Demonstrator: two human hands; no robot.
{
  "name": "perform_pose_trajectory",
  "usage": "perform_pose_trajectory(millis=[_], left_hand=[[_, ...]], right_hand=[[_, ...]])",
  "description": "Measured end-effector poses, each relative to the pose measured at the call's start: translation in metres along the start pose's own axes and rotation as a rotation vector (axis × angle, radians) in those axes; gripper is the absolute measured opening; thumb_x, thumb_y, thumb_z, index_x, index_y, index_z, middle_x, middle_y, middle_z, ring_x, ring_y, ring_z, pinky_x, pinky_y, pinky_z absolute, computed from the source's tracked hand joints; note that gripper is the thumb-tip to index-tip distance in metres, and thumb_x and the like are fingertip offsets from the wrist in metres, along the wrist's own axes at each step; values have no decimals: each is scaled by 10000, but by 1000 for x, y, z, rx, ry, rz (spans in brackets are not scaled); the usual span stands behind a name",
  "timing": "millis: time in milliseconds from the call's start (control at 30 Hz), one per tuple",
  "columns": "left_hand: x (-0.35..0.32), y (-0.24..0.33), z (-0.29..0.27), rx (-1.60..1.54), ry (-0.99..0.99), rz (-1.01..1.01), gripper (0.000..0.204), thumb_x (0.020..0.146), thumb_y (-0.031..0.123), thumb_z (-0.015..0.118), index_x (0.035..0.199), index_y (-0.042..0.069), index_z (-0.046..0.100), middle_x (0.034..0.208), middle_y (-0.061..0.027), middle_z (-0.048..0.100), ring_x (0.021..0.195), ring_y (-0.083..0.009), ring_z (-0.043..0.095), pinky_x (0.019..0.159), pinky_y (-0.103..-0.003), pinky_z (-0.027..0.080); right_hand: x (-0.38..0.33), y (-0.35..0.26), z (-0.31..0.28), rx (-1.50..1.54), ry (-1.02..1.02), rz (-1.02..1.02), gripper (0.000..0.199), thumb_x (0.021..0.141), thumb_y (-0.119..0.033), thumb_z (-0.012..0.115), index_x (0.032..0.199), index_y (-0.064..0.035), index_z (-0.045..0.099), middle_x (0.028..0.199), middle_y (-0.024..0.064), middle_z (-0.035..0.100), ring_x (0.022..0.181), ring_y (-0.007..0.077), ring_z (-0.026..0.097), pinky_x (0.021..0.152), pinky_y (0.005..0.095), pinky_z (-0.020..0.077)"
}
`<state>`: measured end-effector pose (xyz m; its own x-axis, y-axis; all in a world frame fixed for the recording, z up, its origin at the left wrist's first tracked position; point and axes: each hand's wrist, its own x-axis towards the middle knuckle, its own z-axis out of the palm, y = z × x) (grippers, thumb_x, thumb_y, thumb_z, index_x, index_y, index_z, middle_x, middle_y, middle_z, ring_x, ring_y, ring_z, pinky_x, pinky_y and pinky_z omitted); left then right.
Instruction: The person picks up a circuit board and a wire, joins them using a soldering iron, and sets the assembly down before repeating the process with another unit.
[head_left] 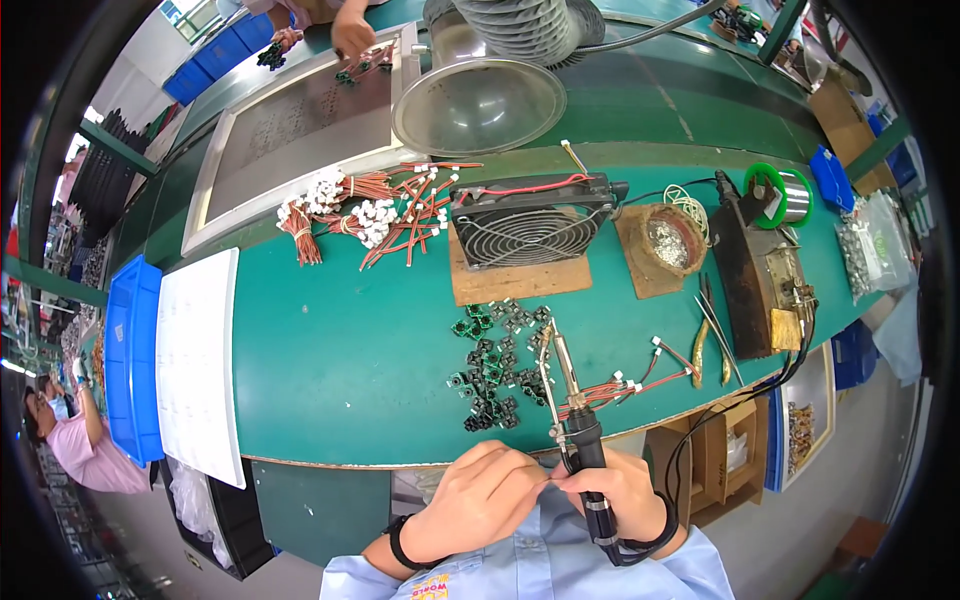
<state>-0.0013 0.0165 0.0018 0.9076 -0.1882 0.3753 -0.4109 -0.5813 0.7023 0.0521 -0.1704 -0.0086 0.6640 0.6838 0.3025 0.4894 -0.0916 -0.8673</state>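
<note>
While your right hand [625, 492] grips the soldering iron [585, 440] by its dark handle, with the shaft tilted up and away over the worktop [330, 350], your left hand [478, 505] meets it in front of your shirt. Your left fingers are closed in a pinch against the right ones; whether a small part sits between them, you cannot tell from this view.

The job looks to be well short of finished. Just beyond your hands, to the left of the iron, lies a heap of small black and green components [490, 365], with no leads visibly joined to them. To the iron's right, near the worktop's front edge, a small group of red leads with white connectors [605, 388] lies ready, and a much larger store of bundled leads [365, 215] sits left of the black fan [530, 235]. Judging by these, plenty of joining is left to do. What is done is harder to say: a few dark pieces with reddish wires [365, 65] lie on the framed tray [290, 130] by a co-worker's hand [352, 35] and may be wired ones, but they are too small to confirm.
</note>
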Motion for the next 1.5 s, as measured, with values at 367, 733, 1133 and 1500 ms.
perform_pose_trajectory(millis=[367, 733, 1133, 1500], left_hand=[[-10, -15, -3, 348, 104, -418, 295, 728, 116, 691, 969, 29, 546, 945, -125, 530, 809, -312, 567, 669, -380, 480], [4, -14, -13, 333, 294, -453, 232, 795, 18, 600, 1023, 28, 564, 932, -124, 548, 768, -296, 593, 659, -336, 494], [1, -7, -3, -635, 376, -480, 227, 858, -25, 537, 1082, -4, 568, 978, -96, 581, 853, -150, 603, 737, -276, 480], [1, -5, -4, -495, 180, -375, 221, 876, -22, 537, 1095, -14, 513, 1088, -79, 537, 1000, -134, 548, 879, -284, 450]], right_hand=[[-1, 28, 17, -255, 414, 6, 419, 598, 160, 659, 824, -131, 459, 741, 62, 600, 799, 201, 558, 773, 301, 433], [-19, 48, 17, -137, 593, 116, 403, 646, 167, 599, 870, -125, 434, 770, 86, 541, 812, 196, 527, 733, 300, 459], [12, 8, 8, -165, 478, -53, 316, 744, 68, 613, 912, -94, 401, 771, 100, 552, 836, 199, 488, 813, 333, 398], [4, 3, 21, 91, 397, 14, 309, 788, 27, 616, 941, -80, 370, 810, 117, 557, 819, 217, 566, 793, 358, 451]])
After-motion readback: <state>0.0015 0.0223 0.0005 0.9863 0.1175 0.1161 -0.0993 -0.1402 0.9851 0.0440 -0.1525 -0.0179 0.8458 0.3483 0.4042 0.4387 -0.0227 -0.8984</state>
